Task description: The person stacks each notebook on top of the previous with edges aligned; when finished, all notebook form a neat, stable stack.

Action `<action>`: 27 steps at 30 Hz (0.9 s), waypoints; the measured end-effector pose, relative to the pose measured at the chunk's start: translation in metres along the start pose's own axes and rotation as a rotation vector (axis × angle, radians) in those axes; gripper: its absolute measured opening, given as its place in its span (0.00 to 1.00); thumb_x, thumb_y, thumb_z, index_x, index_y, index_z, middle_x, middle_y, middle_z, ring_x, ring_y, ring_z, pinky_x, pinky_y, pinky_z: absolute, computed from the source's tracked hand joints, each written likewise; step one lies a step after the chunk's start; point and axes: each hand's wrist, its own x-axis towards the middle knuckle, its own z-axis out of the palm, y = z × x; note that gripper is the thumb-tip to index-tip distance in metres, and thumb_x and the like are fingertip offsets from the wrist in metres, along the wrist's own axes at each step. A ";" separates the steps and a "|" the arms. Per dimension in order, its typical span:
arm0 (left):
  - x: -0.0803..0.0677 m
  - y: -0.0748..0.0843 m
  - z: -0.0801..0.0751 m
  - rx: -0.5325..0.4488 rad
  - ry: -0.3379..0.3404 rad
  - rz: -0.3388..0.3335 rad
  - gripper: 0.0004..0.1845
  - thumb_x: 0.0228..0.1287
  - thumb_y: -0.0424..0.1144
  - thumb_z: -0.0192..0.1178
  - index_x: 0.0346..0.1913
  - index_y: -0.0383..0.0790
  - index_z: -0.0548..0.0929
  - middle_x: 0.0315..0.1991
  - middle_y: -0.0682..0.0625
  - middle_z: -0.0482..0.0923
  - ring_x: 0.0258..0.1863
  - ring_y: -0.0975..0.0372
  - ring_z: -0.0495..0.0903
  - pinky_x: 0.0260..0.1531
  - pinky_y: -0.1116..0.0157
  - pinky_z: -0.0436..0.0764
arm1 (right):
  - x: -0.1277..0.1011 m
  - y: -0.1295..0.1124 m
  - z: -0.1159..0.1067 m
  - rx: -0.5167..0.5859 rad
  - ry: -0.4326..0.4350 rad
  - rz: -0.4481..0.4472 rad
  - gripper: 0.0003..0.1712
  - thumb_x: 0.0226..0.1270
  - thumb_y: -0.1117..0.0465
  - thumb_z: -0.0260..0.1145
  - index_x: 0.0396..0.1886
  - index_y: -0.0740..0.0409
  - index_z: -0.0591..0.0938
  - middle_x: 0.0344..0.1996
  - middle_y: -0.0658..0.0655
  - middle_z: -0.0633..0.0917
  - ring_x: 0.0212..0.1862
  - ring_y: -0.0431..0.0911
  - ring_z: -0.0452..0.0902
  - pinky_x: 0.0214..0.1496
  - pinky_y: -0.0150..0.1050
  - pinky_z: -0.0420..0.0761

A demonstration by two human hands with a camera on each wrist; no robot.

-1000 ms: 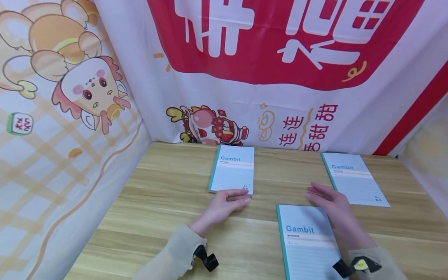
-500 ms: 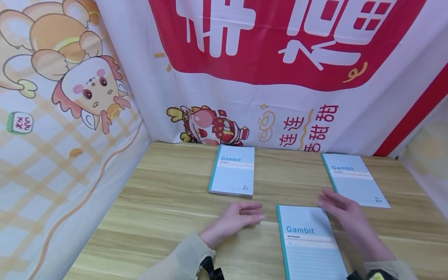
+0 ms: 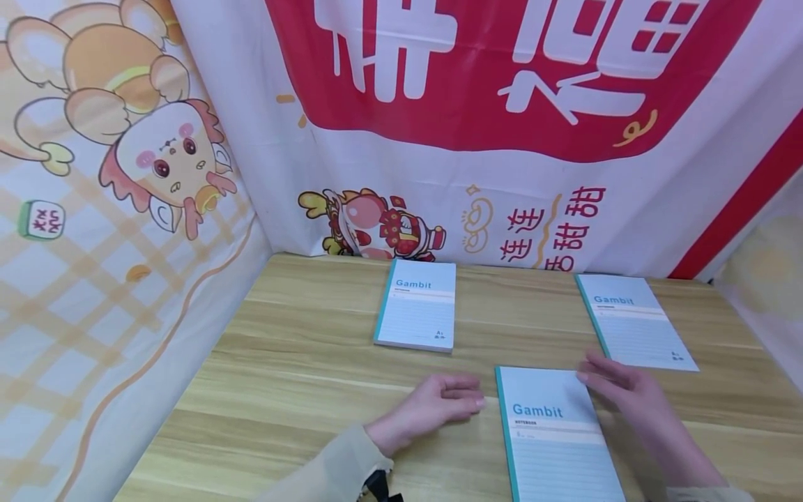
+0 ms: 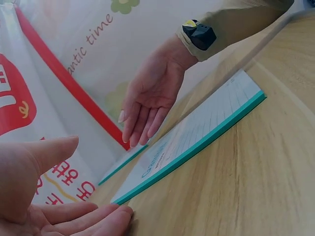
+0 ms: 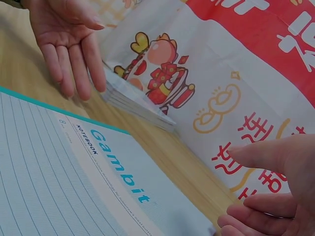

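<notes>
Three light-blue "Gambit" notebooks lie flat on a wooden table (image 3: 301, 362). The nearest notebook (image 3: 552, 432) sits between my hands. My left hand (image 3: 439, 404) is open, with its fingertips on the table just left of that notebook's teal spine (image 4: 197, 147). My right hand (image 3: 617, 390) is open too, fingers straight at the notebook's far right corner. A second notebook (image 3: 418, 303) lies further back in the middle, and a third notebook (image 3: 633, 321) at the back right. Neither hand holds anything.
Printed cloth banners (image 3: 502, 139) stand as walls along the back and left (image 3: 94, 279) of the table. Bare wood stretches to the left of the notebooks and along the front edge.
My left hand has slid from the middle notebook's near edge rightward and closer, to the left side of the nearest notebook. My right hand drew back slightly toward its right corner.
</notes>
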 end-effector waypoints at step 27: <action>0.004 -0.005 0.008 -0.001 -0.045 -0.006 0.31 0.67 0.37 0.68 0.68 0.25 0.72 0.56 0.41 0.83 0.56 0.58 0.82 0.54 0.63 0.82 | -0.015 0.022 0.002 -0.058 -0.004 -0.015 0.52 0.69 0.32 0.63 0.79 0.62 0.60 0.73 0.65 0.68 0.75 0.61 0.58 0.72 0.66 0.59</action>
